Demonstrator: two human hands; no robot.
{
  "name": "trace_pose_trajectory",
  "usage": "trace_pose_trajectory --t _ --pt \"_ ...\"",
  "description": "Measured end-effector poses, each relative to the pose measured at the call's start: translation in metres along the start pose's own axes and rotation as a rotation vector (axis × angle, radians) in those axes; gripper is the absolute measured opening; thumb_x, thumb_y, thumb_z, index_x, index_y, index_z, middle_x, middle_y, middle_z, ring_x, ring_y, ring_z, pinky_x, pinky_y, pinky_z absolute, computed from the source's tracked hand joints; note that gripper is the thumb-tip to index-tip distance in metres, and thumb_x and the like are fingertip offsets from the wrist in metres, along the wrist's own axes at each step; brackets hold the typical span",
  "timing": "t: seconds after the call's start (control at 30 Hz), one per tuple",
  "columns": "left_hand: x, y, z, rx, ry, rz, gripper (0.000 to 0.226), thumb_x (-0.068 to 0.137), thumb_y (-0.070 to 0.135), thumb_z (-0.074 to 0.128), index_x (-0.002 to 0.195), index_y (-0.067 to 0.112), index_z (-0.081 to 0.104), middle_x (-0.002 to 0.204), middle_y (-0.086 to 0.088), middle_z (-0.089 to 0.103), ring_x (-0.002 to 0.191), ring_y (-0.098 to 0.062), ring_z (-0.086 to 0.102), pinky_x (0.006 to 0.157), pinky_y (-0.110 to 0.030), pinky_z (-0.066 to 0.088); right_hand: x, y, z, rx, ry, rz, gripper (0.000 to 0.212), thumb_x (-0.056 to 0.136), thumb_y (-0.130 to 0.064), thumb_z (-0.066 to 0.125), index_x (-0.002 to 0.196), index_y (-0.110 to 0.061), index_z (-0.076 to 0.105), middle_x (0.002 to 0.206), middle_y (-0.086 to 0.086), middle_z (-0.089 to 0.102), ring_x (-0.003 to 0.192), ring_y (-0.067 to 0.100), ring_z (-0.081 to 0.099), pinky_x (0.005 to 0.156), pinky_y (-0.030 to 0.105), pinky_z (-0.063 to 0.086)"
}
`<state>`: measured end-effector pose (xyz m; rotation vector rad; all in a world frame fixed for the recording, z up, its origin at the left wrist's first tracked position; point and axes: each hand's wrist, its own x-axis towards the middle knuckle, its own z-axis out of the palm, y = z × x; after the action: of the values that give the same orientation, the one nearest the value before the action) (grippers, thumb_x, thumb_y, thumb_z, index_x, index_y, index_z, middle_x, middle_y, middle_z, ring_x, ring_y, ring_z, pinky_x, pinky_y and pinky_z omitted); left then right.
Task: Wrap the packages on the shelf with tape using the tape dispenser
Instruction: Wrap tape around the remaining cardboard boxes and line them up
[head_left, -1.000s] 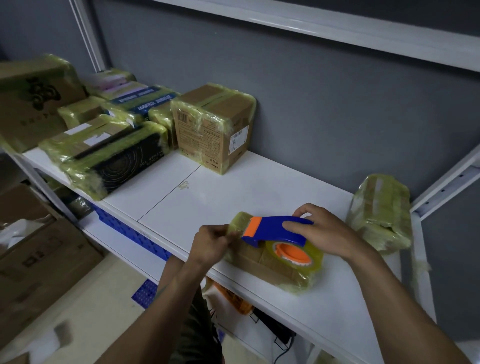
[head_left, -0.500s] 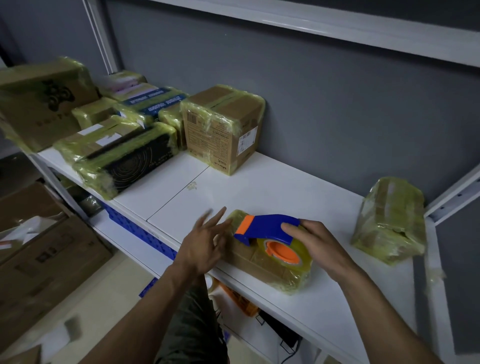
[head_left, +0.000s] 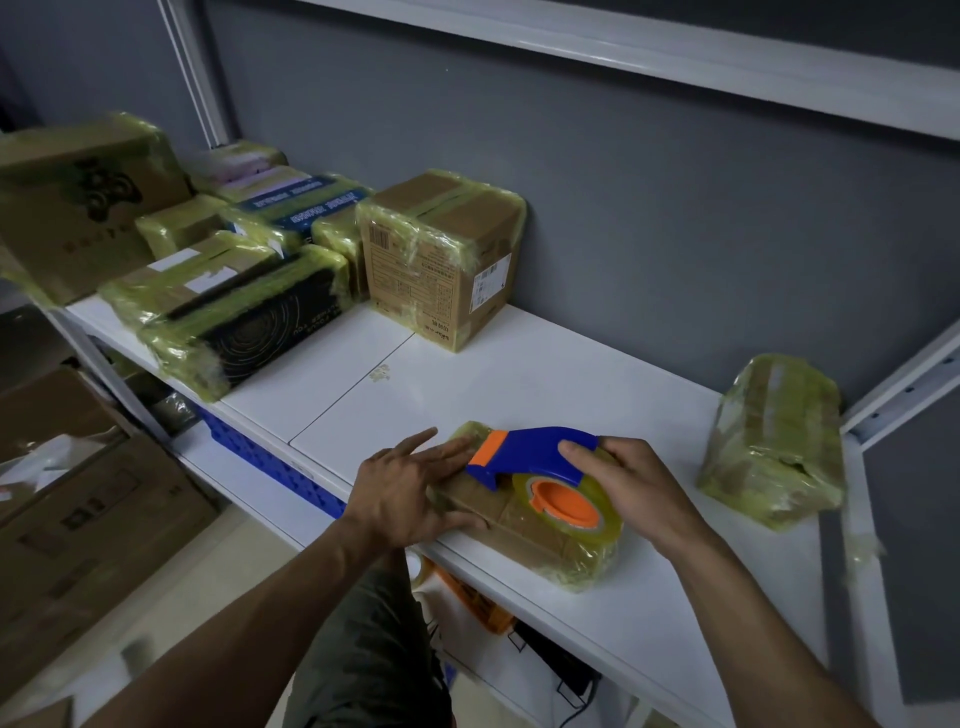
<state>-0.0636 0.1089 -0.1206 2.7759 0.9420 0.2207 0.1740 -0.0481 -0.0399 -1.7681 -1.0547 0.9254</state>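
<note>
A flat brown package wrapped in yellowish tape lies near the front edge of the white shelf. On top of it sits a blue tape dispenser with an orange blade guard and an orange-cored tape roll. My right hand grips the dispenser's handle from the right. My left hand lies flat with straight fingers on the package's left end, pressing the tape down.
A taped cardboard box stands at the back middle. Several wrapped packages crowd the shelf's left end. Another wrapped package leans at the right by the shelf post. Cardboard boxes sit on the floor at left.
My left hand went from pinching the tape at the package's left end to lying flat with spread fingers on it. The dispenser stayed on the package in my right hand.
</note>
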Motion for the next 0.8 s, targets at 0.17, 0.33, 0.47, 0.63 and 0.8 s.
trace_pose_trajectory --t 0.17,0.33,0.47,0.63,0.8 --pt "0.005 -0.003 -0.003 0.007 -0.024 0.006 0.104 0.063 0.107 0.021 0.152 0.055 0.029 0.152 0.045 0.009 0.154 -0.008 0.013 0.113 -0.042 0.039 -0.006 0.0 -0.02 0.01 0.037 0.009 0.046 0.079 -0.065 0.067 0.095 -0.025 0.081 0.089 0.0 0.081 0.088 0.016 0.077 0.085 0.041 0.058" --pt "0.006 -0.002 -0.001 0.068 -0.009 0.04 0.1 0.068 0.104 0.025 0.153 0.052 0.031 0.155 0.04 0.011 0.154 -0.01 0.016 0.112 -0.042 0.042 -0.009 -0.001 -0.016 -0.103 0.044 0.026 0.052 0.076 -0.067 0.065 0.089 -0.019 0.079 0.083 0.002 0.078 0.086 0.021 0.074 0.083 0.045 0.057" --pt "0.011 -0.014 -0.009 0.065 -0.059 0.041 0.101 0.068 0.105 0.022 0.154 0.053 0.027 0.156 0.04 0.011 0.156 -0.01 0.005 0.116 -0.046 0.037 -0.001 -0.004 -0.008 -0.127 0.049 0.052 0.051 0.079 -0.069 0.066 0.082 -0.019 0.075 0.077 0.002 0.075 0.08 0.023 0.072 0.076 0.042 0.055" --pt "0.018 -0.009 -0.008 0.014 0.001 0.052 0.117 0.063 0.106 0.033 0.158 0.039 0.027 0.163 0.023 0.02 0.155 -0.011 -0.008 0.123 -0.046 0.019 0.004 -0.003 0.005 -0.104 0.085 0.065 0.047 0.087 -0.065 0.067 0.086 -0.02 0.077 0.077 -0.001 0.076 0.075 0.014 0.072 0.075 0.038 0.054" --pt "0.011 0.001 0.012 -0.008 -0.009 0.048 0.114 0.066 0.104 0.031 0.16 0.04 0.016 0.165 0.024 0.006 0.153 -0.002 -0.011 0.122 -0.042 0.029 0.0 -0.001 0.005 -0.09 0.087 0.061 0.071 0.074 -0.077 0.063 0.084 -0.006 0.07 0.074 0.013 0.07 0.064 0.017 0.064 0.066 0.035 0.048"
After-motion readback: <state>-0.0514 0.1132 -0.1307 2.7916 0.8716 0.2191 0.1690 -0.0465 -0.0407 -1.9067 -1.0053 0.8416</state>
